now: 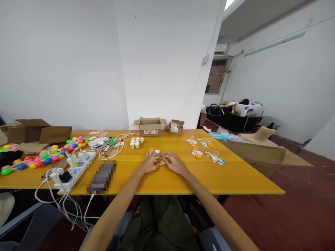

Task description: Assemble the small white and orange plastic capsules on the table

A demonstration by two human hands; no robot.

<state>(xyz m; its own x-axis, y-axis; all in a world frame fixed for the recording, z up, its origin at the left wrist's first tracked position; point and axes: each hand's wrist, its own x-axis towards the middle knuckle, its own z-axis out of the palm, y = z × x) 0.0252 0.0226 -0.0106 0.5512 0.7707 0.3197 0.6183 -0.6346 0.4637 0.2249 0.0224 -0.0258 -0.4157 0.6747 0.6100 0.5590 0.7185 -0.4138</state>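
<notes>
My left hand and my right hand meet at the middle of the yellow table, fingers curled together around a small orange and white piece. The piece is mostly hidden by the fingertips. A small white cap lies just beyond the hands. A cluster of small orange-and-white pots stands further back. Loose white and orange parts are scattered to the right of my right hand.
Two open cardboard boxes stand at the table's far edge by the white wall. A power strip with cables and plugs, a blurred dark device and colourful plastic eggs fill the left side. Flat cardboard lies right.
</notes>
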